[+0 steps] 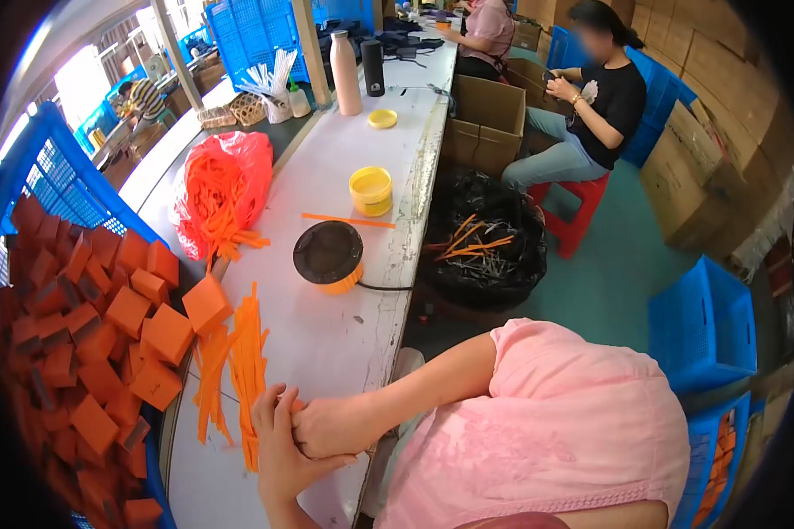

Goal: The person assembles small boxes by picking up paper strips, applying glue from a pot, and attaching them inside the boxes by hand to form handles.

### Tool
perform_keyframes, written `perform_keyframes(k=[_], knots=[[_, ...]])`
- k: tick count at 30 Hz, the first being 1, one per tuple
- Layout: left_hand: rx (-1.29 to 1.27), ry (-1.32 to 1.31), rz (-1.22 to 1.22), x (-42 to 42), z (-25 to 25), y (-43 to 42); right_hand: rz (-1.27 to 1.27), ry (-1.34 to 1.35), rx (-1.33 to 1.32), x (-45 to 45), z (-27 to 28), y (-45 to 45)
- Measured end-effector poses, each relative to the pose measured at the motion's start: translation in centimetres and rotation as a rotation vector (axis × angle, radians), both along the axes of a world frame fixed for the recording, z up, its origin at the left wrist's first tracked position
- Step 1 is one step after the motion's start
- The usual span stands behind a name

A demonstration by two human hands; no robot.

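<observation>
My left hand [284, 445] comes up from the bottom of the view, its fingers curled and its thumb under my right hand [333, 428]. My right hand is closed in a fist against it, knuckles up. A small orange piece [299, 406] shows between the two hands; most of it is hidden. Just beyond my left fingers lie long orange strips [249, 370] on the white table [344, 335]. Farther up stands a round device [328, 256] with a dark top and orange base, with a single orange strip [348, 220] behind it.
Orange blocks [93, 353] fill a blue crate on the left. A red bag [229, 181] of strips, a yellow tub [370, 191], a lid [382, 118] and bottles [345, 75] stand on the table. Right are a black waste bag [485, 264], a seated co-worker [604, 106] and a blue bin [701, 322].
</observation>
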State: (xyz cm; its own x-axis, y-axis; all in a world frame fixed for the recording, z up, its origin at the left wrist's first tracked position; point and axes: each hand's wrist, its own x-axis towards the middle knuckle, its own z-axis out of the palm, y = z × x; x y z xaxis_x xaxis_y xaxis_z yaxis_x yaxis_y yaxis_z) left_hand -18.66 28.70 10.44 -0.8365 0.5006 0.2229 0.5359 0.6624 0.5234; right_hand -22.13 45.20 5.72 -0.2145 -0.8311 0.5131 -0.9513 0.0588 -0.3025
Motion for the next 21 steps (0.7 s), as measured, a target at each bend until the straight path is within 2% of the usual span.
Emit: perform_keyframes(k=[4, 6, 21], knots=[[0.011, -0.049, 0.013, 0.1, 0.1, 0.1, -0.013, 0.023, -0.070, 0.1, 0.6, 0.0], [0.038, -0.049, 0.011, 0.3, 0.0, 0.1, 0.035, -0.042, 0.185, 0.0, 1.6, 0.4], [0.026, -0.023, 0.002, 0.3, 0.1, 0.2, 0.043, 0.032, 0.104, -0.2, 0.9, 0.3]])
